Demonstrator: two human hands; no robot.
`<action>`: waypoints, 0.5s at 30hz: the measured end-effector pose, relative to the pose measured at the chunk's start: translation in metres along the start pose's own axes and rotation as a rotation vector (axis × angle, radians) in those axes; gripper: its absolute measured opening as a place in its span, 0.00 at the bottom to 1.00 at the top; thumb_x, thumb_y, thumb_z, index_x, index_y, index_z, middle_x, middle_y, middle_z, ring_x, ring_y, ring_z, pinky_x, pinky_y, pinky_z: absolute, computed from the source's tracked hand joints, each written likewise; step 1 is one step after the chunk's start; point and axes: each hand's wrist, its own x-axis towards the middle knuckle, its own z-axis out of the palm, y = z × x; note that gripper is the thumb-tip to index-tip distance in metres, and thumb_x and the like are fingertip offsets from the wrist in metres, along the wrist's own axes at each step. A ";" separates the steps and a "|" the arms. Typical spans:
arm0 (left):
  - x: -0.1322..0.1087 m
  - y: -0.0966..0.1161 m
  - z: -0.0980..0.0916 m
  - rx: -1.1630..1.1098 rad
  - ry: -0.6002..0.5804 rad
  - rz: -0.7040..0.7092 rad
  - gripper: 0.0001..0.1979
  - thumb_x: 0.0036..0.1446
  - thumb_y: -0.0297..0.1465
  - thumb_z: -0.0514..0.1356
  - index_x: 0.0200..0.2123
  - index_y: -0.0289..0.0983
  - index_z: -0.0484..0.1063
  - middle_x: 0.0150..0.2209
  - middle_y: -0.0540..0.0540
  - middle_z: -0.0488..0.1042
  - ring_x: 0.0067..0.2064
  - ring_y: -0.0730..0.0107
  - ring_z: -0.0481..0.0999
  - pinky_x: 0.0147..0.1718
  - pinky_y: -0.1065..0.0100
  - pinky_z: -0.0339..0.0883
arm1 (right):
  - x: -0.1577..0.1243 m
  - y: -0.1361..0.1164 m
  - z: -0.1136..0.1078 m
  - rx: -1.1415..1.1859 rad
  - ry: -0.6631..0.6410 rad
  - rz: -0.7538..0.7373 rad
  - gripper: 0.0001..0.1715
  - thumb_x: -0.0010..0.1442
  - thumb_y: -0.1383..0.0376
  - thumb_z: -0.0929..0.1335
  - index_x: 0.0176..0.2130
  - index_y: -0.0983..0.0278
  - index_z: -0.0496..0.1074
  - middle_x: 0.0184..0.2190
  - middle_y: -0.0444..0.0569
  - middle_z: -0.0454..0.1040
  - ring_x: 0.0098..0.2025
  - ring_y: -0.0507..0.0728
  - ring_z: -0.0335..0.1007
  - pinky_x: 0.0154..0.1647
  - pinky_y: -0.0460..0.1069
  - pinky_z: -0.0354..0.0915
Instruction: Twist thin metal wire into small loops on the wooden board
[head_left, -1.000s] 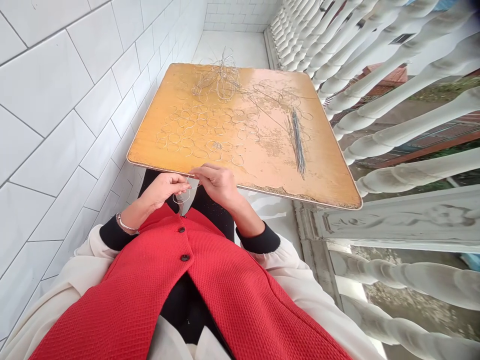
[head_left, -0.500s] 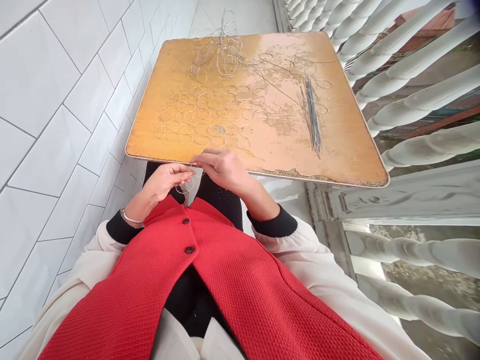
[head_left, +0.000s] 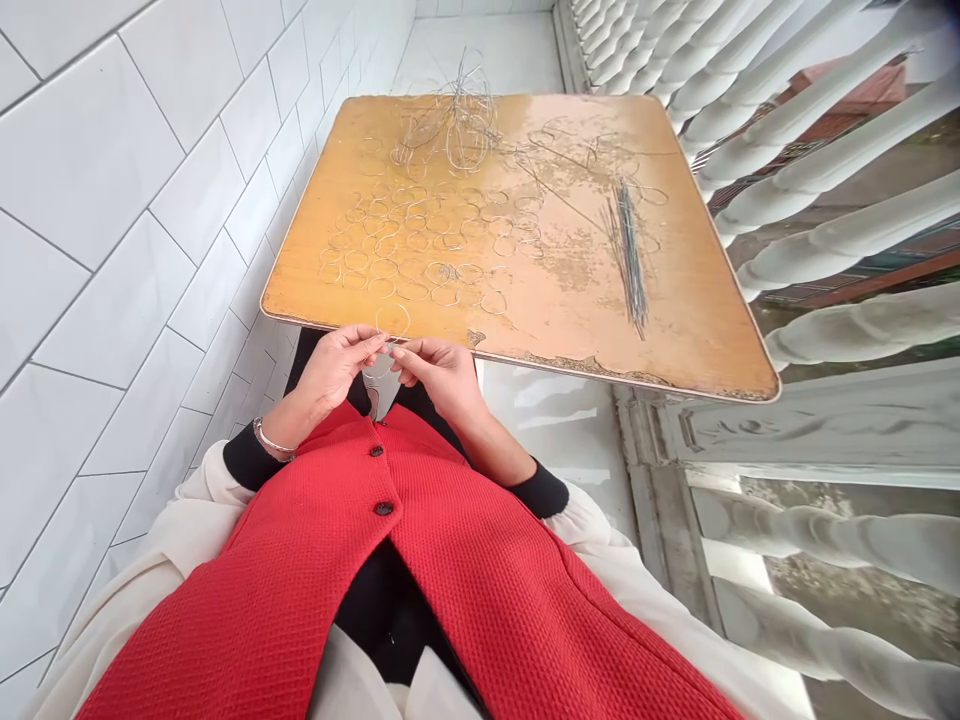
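Observation:
Just off the near edge of the wooden table, my left hand point(head_left: 337, 362) and my right hand point(head_left: 442, 375) almost meet, each pinching a thin wire. The wire point(head_left: 393, 308) bends into a loop above the fingertips, and a fainter loop hangs below them. Where its ends meet is covered by my fingers. Beyond my hands, many small wire rings point(head_left: 386, 243) lie in rows on the table point(head_left: 555, 330). A small tangle of wire bits point(head_left: 447, 272) sits among the nearer rings.
A bundle of straight wires point(head_left: 631, 262) lies on the table's right side. A large coil of tangled wire point(head_left: 469, 130) stands at the far edge, with loose wires point(head_left: 559, 150) beside it. A tiled wall point(head_left: 127, 250) runs along the left, a white balustrade point(head_left: 832, 210) along the right.
My right hand has come down and turned, now facing my left hand at the wire. The wire loop has swung from below the fingers to above them. The view has tilted slightly.

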 end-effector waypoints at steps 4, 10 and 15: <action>-0.002 0.001 -0.001 0.026 -0.014 -0.033 0.08 0.46 0.31 0.70 0.29 0.33 0.76 0.27 0.50 0.75 0.26 0.82 0.67 0.28 0.74 0.60 | 0.001 0.000 0.004 -0.022 0.056 -0.018 0.25 0.48 0.46 0.76 0.24 0.64 0.72 0.19 0.43 0.71 0.19 0.47 0.62 0.21 0.45 0.64; -0.001 -0.001 -0.003 0.028 0.006 -0.014 0.09 0.46 0.31 0.70 0.29 0.33 0.76 0.26 0.50 0.75 0.26 0.82 0.67 0.29 0.73 0.60 | -0.002 0.002 0.002 0.029 -0.027 -0.050 0.22 0.52 0.47 0.73 0.31 0.63 0.74 0.24 0.44 0.75 0.22 0.48 0.66 0.24 0.45 0.66; -0.004 -0.002 -0.002 0.076 -0.015 -0.014 0.10 0.46 0.33 0.71 0.30 0.34 0.77 0.27 0.50 0.76 0.26 0.81 0.67 0.31 0.73 0.62 | -0.001 -0.001 0.002 0.025 0.080 -0.089 0.21 0.54 0.47 0.72 0.31 0.62 0.75 0.25 0.44 0.76 0.22 0.49 0.65 0.25 0.46 0.66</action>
